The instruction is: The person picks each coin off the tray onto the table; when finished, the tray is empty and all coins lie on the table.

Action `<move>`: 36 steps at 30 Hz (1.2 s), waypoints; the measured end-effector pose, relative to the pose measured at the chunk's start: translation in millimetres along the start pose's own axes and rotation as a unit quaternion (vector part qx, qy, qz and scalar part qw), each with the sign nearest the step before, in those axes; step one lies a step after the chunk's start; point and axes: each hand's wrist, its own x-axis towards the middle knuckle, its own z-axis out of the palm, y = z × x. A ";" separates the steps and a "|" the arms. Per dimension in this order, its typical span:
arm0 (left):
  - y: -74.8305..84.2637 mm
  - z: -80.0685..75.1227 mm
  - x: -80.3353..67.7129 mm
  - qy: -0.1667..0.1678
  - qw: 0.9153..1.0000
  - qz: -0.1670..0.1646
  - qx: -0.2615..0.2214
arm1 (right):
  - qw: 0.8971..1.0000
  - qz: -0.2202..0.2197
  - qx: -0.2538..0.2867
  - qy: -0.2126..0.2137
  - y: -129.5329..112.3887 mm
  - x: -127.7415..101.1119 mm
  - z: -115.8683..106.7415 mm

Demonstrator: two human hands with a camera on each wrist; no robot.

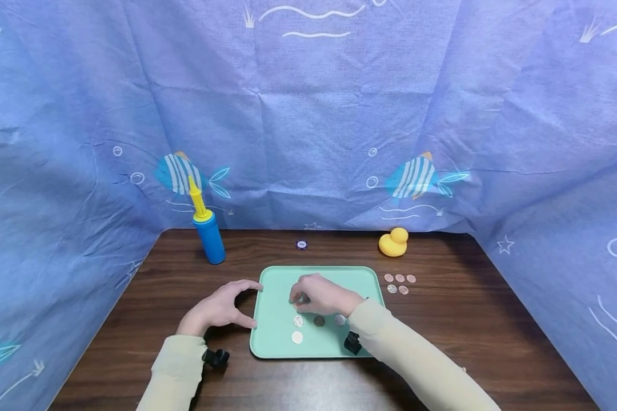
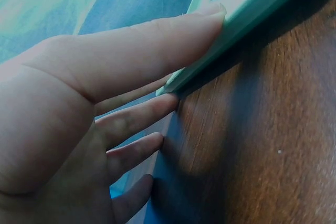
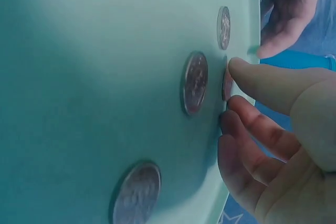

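A mint-green tray (image 1: 275, 342) lies on the table with several coins on it. My right hand (image 1: 321, 294) is over its middle, thumb and fingertips pinching the edges of a coin (image 3: 227, 83) at the tray's surface. Near that hand are a silver coin (image 1: 298, 321), a darker coin (image 1: 319, 321) and another coin (image 1: 340, 319) close to the wrist. A pale round coin (image 1: 297, 337) sits nearer the front. At the tray's left side, my left hand (image 1: 221, 305) is spread, its thumb and index fingertip touching the rim.
Several coins (image 1: 400, 278) lie in two rows right of the tray. Behind it are a dark poker chip (image 1: 301, 245) and a yellow rubber duck (image 1: 393, 242). A blue hand pump (image 1: 209, 237) with a yellow top stands at back left. A blue curtain (image 1: 308, 142) surrounds the table.
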 end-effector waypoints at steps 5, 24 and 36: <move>0.3 -0.6 -0.2 0.000 1.000 0.002 -0.001 | 1.000 0.006 -0.016 0.000 -1.0 3.3 3.7; -1.5 0.2 0.4 0.008 1.000 -0.002 0.002 | 0.998 0.054 -0.024 -0.030 -4.2 5.5 5.5; -1.1 0.3 0.9 0.007 1.000 -0.008 0.001 | 0.997 0.068 -0.029 -0.022 -7.3 4.8 7.2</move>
